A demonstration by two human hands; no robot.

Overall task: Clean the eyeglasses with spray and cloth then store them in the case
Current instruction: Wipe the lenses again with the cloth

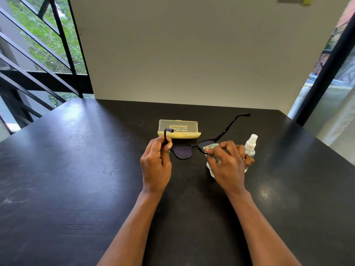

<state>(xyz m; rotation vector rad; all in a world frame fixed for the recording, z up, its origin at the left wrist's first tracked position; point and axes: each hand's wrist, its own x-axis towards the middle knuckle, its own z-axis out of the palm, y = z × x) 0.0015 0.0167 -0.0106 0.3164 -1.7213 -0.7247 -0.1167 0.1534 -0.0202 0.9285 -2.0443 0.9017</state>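
While the glasses (182,150) are held above the bench (76,169) at centre frame, left fingers (169,145) pinching a temple, the cloth (211,148) pinched by right fingers (226,148) should be rubbed lightly over the lens.

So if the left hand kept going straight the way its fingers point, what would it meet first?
Probably the yellow case, which lies closed just beyond the left hand holding the glasses by one arm; how far beyond is unclear from this single view.

A dark table (76,169) meets a plain pale wall (182,54); barred windows (44,45) show greenery, perhaps trees.
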